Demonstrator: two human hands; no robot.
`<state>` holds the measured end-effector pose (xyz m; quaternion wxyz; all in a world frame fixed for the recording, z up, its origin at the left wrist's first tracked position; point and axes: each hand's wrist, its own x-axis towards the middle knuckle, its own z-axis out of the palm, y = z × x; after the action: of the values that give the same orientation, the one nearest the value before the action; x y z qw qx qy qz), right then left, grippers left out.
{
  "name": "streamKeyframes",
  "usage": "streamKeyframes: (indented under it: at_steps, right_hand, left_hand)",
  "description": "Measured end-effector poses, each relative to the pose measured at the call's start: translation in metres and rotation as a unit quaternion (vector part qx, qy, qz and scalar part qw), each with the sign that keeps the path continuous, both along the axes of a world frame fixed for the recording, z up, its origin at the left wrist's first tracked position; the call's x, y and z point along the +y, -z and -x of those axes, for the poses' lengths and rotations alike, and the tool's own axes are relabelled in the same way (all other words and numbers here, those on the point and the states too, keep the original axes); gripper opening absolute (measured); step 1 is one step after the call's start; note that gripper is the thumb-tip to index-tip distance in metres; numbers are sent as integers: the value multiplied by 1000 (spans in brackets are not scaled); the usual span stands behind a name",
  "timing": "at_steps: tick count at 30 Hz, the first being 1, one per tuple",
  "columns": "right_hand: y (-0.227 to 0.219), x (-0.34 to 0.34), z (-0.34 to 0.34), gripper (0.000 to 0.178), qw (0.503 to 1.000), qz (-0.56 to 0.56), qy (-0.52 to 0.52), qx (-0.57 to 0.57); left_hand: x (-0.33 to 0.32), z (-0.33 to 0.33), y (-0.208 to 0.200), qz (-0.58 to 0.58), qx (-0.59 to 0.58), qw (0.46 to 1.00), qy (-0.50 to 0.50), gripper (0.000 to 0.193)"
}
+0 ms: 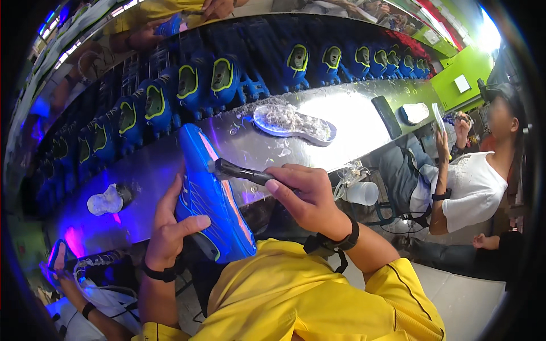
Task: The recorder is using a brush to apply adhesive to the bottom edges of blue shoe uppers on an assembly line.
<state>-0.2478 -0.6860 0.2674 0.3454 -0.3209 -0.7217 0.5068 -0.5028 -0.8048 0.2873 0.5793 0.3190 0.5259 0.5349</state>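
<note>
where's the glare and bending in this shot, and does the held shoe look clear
In the head view, white glare washes out the metal bench right of the scrap-covered sole; in the head view, the row of blue shoes bows into an arc, dim at its left end; in the head view, the held shoe shows fairly clearly.

- White glare burns out the bench (pixel 354 113) right of centre
- A harsh light (pixel 490 33) blazes at the upper right
- Violet-blue light and a pink reflection (pixel 74 241) tint the bench's left end
- Straight edges bow toward the rim, which sinks into black
- Far left looks soft and dim
</note>
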Motion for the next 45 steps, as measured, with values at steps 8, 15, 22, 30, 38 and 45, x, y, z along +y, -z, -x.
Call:
streamKeyframes:
  at_steps: [8,15,22,30,38,45]
  right_hand:
    - [1,2,-17,21,996,6,-87,20]
    - [-18,5,-34,19,990,45,-128,-37]
    - [-39,14,-41,18,988,-36,-128,-75]
    - [-55,33,-44,21,982,-160,-85,-56]
    - [-63,58,-51,25,960,-257,-103,-51]
    - [-56,71,-50,30,953,-293,-75,7]
  left_hand:
    - [8,0,-14,7,13,999,-48,100]
    - [18,9,-17,11,-25,996,-82,92]
    - [25,16,-20,39,-67,992,-103,76]
    - [30,12,-17,129,-111,973,-154,44]
    - [24,-15,-31,163,-57,970,-168,45]
    - [-6,-12,-20,52,45,998,-10,63]
